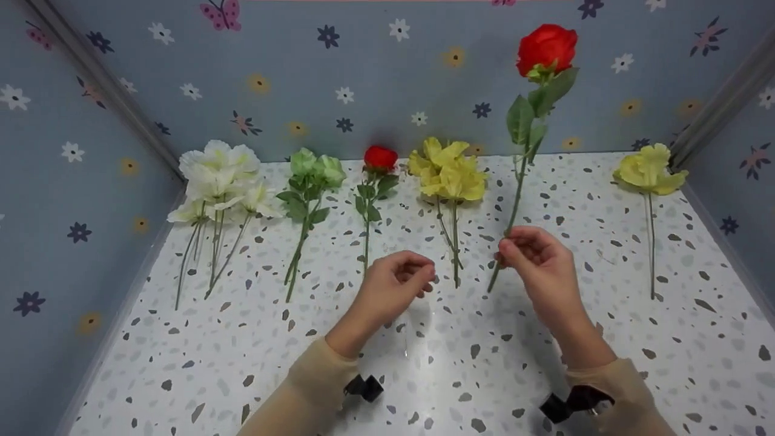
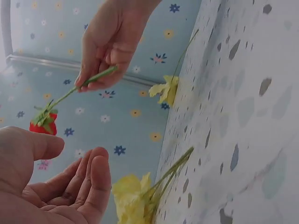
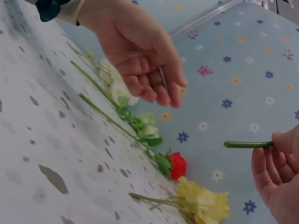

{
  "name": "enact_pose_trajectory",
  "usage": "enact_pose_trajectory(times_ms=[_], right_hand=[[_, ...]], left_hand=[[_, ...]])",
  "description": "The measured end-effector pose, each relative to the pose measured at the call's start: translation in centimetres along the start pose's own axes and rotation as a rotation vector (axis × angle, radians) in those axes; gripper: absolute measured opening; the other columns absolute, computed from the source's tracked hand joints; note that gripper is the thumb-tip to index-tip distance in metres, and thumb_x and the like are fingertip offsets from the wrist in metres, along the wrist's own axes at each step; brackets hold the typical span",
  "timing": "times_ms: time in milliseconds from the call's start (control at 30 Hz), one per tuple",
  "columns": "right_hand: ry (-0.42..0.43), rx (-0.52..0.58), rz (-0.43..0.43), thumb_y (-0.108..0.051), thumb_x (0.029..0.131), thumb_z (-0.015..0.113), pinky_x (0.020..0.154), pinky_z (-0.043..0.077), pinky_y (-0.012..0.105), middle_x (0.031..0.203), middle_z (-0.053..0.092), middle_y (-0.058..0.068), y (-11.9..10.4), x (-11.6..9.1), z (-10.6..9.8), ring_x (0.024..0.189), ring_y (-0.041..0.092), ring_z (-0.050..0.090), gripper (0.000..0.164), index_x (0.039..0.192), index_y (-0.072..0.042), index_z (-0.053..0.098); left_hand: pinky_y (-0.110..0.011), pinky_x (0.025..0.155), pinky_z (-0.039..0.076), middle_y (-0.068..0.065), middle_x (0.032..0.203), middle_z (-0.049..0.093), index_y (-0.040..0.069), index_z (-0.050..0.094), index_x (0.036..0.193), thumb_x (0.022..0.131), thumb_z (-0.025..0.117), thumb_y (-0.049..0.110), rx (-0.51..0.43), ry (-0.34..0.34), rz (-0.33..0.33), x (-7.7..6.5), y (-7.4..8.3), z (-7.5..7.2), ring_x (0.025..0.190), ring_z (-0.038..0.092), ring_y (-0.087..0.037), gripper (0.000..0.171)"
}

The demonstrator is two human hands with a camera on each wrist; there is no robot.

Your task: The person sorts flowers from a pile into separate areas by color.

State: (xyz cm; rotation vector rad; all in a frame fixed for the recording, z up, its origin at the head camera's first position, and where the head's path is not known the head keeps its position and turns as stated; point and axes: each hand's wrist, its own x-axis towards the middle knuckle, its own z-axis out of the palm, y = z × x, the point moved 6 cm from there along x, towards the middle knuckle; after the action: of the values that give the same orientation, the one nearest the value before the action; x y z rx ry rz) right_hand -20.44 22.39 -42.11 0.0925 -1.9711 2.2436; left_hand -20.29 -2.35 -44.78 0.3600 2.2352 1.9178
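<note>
My right hand pinches the lower stem of a red rose between thumb and fingers, its bloom raised up in front of the back wall. The cut stem end sticks out past the fingers in the right wrist view. To its left, my left hand hovers over the table with fingers loosely bent and nothing in them; in the left wrist view its thumb and fingers stand apart. Between the hands and the wall lies a bunch of yellow flowers, and beside it another red rose.
White flowers and light green flowers lie at the left of the speckled tabletop. A single yellow flower lies at the far right. Flower-patterned panels enclose the back and both sides.
</note>
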Motion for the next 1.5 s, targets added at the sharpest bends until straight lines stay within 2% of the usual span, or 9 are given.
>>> enact_pose_trajectory(times_ms=[133, 267, 367, 467, 667, 867, 1167, 1367, 1500], right_hand=[[-0.074, 0.023, 0.039, -0.004, 0.09, 0.075, 0.078, 0.06, 0.038, 0.098, 0.067, 0.027, 1.2, -1.1, 2.0, 0.082, 0.025, 0.071, 0.036, 0.115, 0.015, 0.058], [-0.13, 0.02, 0.075, -0.004, 0.09, 0.075, 0.079, 0.06, 0.041, 0.1, 0.065, 0.03, 2.1, -1.7, 3.2, 0.083, 0.027, 0.071, 0.033, 0.114, 0.013, 0.059], [-0.155, 0.006, 0.088, -0.006, 0.091, 0.075, 0.079, 0.06, 0.04, 0.099, 0.065, 0.026, 2.4, -2.0, 3.8, 0.084, 0.026, 0.07, 0.032, 0.114, 0.011, 0.06], [-0.167, -0.016, 0.098, -0.007, 0.091, 0.075, 0.08, 0.06, 0.038, 0.099, 0.066, 0.022, 2.6, -2.0, 4.0, 0.084, 0.026, 0.07, 0.034, 0.115, 0.011, 0.061], [-0.159, -0.037, 0.105, -0.012, 0.091, 0.076, 0.083, 0.059, 0.041, 0.102, 0.069, 0.024, 2.5, -1.8, 3.6, 0.088, 0.03, 0.072, 0.031, 0.114, 0.006, 0.066], [-0.108, 0.02, 0.113, -0.01, 0.093, 0.073, 0.083, 0.059, 0.042, 0.102, 0.07, 0.022, 2.4, -1.3, 2.7, 0.084, 0.028, 0.072, 0.033, 0.117, 0.01, 0.064], [-0.129, 0.016, 0.139, -0.008, 0.092, 0.074, 0.079, 0.06, 0.041, 0.103, 0.065, 0.03, 2.7, -1.4, 3.2, 0.08, 0.026, 0.07, 0.031, 0.113, 0.011, 0.062], [-0.159, -0.013, 0.134, -0.011, 0.093, 0.074, 0.079, 0.06, 0.041, 0.103, 0.065, 0.028, 2.9, -1.8, 3.8, 0.082, 0.027, 0.07, 0.034, 0.115, 0.012, 0.062], [-0.171, -0.023, 0.129, -0.011, 0.093, 0.074, 0.079, 0.06, 0.042, 0.102, 0.066, 0.023, 2.8, -1.9, 3.9, 0.083, 0.028, 0.07, 0.036, 0.116, 0.013, 0.061]], left_hand=[[-0.048, 0.074, 0.06, -0.009, 0.096, 0.074, 0.008, 0.073, 0.11, 0.097, 0.07, 0.027, 0.002, -0.09, 0.021, -0.5, 0.2, 2.3, 0.082, 0.072, -0.027, 0.024], [-0.044, 0.071, 0.06, -0.011, 0.092, 0.075, 0.005, 0.074, 0.107, 0.097, 0.07, 0.023, -0.021, -0.144, 0.025, -0.8, 0.0, 3.6, 0.081, 0.072, -0.034, 0.021], [-0.037, 0.068, 0.061, -0.009, 0.087, 0.075, 0.004, 0.075, 0.103, 0.097, 0.069, 0.017, -0.059, -0.166, 0.03, -1.0, 0.0, 4.0, 0.078, 0.072, -0.034, 0.015], [-0.039, 0.066, 0.061, -0.008, 0.082, 0.074, 0.005, 0.075, 0.098, 0.096, 0.07, 0.013, -0.076, -0.178, 0.041, -1.1, 0.1, 4.2, 0.073, 0.071, -0.03, 0.009], [-0.051, 0.067, 0.059, -0.005, 0.079, 0.073, 0.001, 0.074, 0.097, 0.096, 0.069, 0.012, -0.024, -0.226, 0.041, -1.4, 0.3, 4.5, 0.067, 0.069, -0.02, 0.012], [-0.047, 0.068, 0.06, -0.008, 0.08, 0.074, -0.003, 0.072, 0.097, 0.097, 0.068, 0.012, 0.005, -0.316, 0.032, -1.8, 0.3, 5.4, 0.068, 0.069, -0.021, 0.016], [-0.03, 0.064, 0.059, -0.002, 0.084, 0.074, 0.003, 0.074, 0.1, 0.094, 0.073, 0.016, 0.035, -0.27, 0.027, -1.8, 0.4, 5.3, 0.069, 0.069, -0.016, 0.014], [-0.038, 0.066, 0.06, -0.008, 0.087, 0.074, 0.005, 0.075, 0.099, 0.093, 0.073, 0.012, 0.0, -0.206, -0.004, -1.9, 0.3, 5.0, 0.073, 0.071, -0.03, 0.01], [-0.037, 0.065, 0.06, -0.005, 0.084, 0.074, 0.006, 0.075, 0.097, 0.093, 0.074, 0.012, 0.039, -0.193, 0.009, -1.9, 0.4, 4.8, 0.071, 0.07, -0.025, 0.008]])
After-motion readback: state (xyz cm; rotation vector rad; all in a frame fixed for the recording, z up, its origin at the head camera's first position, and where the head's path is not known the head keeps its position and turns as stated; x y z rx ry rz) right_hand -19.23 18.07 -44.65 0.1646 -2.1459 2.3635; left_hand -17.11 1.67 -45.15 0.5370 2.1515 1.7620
